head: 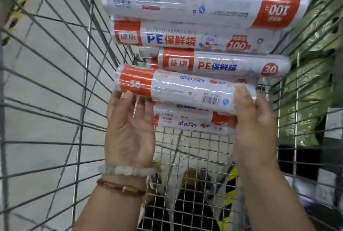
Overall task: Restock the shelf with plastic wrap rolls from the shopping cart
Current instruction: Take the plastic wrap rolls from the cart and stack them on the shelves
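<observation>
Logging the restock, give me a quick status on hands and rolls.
Left hand and right hand grip the 50 roll by its ends. Other rolls stacked in cart. Nothing blocking.

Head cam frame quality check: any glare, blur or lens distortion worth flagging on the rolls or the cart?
Head view: glare streaks on the shiny wrap of the held roll and the top roll; top roll's small print soft, big labels readable; cart wires bow and splay toward the left edge, wide-angle distortion; green packs at right smeared; left hand and right hand fairly sharp, evenly lit.
</observation>
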